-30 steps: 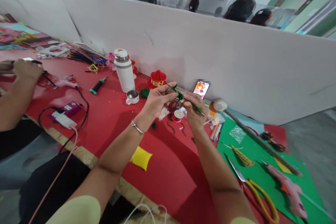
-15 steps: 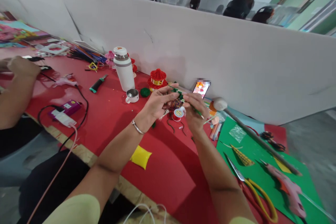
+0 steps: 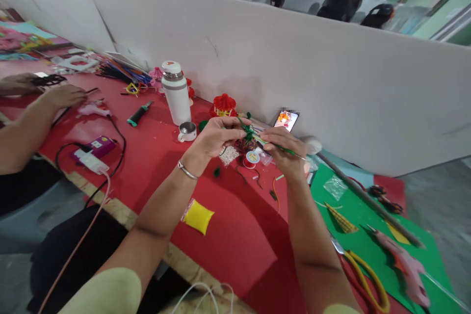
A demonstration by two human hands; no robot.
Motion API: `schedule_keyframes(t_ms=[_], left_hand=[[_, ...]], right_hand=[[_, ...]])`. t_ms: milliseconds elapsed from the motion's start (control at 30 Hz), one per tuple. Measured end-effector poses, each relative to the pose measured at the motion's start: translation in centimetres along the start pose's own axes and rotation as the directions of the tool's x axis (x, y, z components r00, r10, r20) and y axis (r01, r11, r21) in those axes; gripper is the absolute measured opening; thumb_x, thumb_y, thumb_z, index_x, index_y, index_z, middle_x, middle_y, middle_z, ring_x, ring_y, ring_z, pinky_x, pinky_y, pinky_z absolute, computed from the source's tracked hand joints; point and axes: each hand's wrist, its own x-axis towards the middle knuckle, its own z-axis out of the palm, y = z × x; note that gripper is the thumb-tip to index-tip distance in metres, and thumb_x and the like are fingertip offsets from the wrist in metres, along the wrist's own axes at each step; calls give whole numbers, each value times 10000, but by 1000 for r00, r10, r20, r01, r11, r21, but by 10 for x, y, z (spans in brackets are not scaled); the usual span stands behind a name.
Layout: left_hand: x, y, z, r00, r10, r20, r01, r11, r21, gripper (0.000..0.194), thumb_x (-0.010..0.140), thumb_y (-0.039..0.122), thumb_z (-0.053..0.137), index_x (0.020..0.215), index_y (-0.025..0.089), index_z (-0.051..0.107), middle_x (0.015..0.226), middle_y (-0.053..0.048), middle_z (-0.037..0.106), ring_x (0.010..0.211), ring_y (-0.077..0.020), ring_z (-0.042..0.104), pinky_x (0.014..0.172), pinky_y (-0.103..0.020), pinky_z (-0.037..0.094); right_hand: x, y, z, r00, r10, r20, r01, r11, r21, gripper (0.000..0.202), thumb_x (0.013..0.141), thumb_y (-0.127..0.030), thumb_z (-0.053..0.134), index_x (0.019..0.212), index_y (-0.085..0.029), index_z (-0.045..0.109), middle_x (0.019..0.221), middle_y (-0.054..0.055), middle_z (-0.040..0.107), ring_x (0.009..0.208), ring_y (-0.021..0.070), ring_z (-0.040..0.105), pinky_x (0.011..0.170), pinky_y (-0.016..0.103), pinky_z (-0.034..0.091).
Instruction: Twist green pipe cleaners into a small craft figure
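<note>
My left hand [image 3: 217, 138] pinches a small green crochet piece [image 3: 248, 132] between thumb and fingers, above the red table. My right hand [image 3: 289, 152] grips a thin crochet hook [image 3: 284, 148] with a green handle, its metal back end sticking out past the palm. The hook's working tip is too small to make out near the yarn. A ball of green yarn [image 3: 202, 126] shows partly behind my left hand. Below the hands lie a spool of red thread [image 3: 252, 159] and a packet of white beads [image 3: 228, 155].
A white thermos [image 3: 177, 98] and its cup [image 3: 187, 131] stand left of my hands, near a red ornament [image 3: 223, 105]. A phone [image 3: 286, 120] leans on the partition. Scissors [image 3: 362, 270] and a glue gun [image 3: 403, 267] lie right. A co-worker's hand [image 3: 66, 95] works at left.
My right hand has moved right, away from my left hand, with the hook. The green piece shows more openly between them. The co-worker's hands at left have shifted right.
</note>
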Motion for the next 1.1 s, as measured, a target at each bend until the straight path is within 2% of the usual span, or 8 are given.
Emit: schedule_keyframes(t_ms=[200, 400, 500, 633, 733, 833, 967, 1100], left_hand=[[-1, 2, -7, 999, -31, 21, 29, 997, 69, 303, 607, 171, 870, 910, 160, 878, 607, 9, 637, 467, -45, 407, 449, -236, 241], [-2, -3, 4, 995, -21, 101, 20, 1000, 12, 319, 606, 169, 854, 924, 167, 880, 706, -18, 717, 536, -67, 497, 502, -235, 364], [-4, -12, 17, 992, 120, -49, -115, 989, 90, 299, 671, 176, 836, 966, 194, 880, 748, -19, 741, 610, -93, 554, 543, -233, 421], [-6, -24, 34, 882, 382, -278, -294, 904, 311, 306, 704, 93, 802, 967, 233, 870, 972, -26, 813, 919, -163, 700, 761, -245, 560], [-6, -25, 39, 928, 197, -315, -189, 980, 54, 210, 705, 131, 814, 900, 202, 841, 776, 5, 729, 695, -106, 624, 601, -208, 484], [-5, -16, 33, 983, -125, -132, 92, 968, -232, 190, 646, 162, 851, 831, 142, 812, 633, 26, 604, 496, -46, 444, 453, -207, 282], [-3, -4, 15, 989, -145, -9, 139, 966, -218, 271, 595, 124, 867, 865, 116, 841, 635, 1, 612, 507, -44, 433, 462, -221, 238], [-2, -1, 4, 992, -123, 39, 127, 982, -139, 319, 594, 146, 863, 912, 124, 873, 604, -4, 593, 495, -49, 422, 460, -227, 205]], right_hand=[[1, -6, -7, 998, 69, 9, -69, 997, 27, 157, 934, -296, 811, 1064, -371, 858, 963, 1, 863, 928, 223, 794, 891, 436, 629], [-13, 9, 13, 949, 301, -95, -271, 932, 239, 257, 962, -545, 731, 937, -321, 853, 888, 24, 832, 920, 229, 782, 884, 426, 645], [-18, 11, 30, 918, 350, -188, -321, 932, 167, 304, 983, -565, 691, 970, -306, 849, 977, 41, 822, 970, 223, 775, 894, 411, 647], [-19, 2, 41, 944, 149, -294, -194, 973, -129, 152, 960, -406, 774, 1088, -360, 841, 1067, 36, 815, 1011, 231, 762, 941, 442, 624], [-20, -2, 42, 956, -60, -288, -39, 945, -325, 201, 934, -333, 809, 1126, -386, 827, 1094, 39, 832, 1003, 249, 770, 931, 465, 622], [-18, 0, 38, 959, -95, -268, 21, 964, -265, 251, 934, -318, 812, 1170, -403, 816, 1090, 27, 843, 985, 246, 780, 906, 463, 628], [-9, 3, 22, 985, 8, -173, -19, 998, -64, 209, 950, -393, 794, 1155, -404, 828, 1047, 13, 851, 958, 232, 789, 872, 447, 637], [-4, 4, 5, 997, 41, -62, -44, 998, -41, 183, 934, -459, 801, 1096, -385, 845, 1048, 20, 862, 982, 236, 797, 898, 465, 641]])
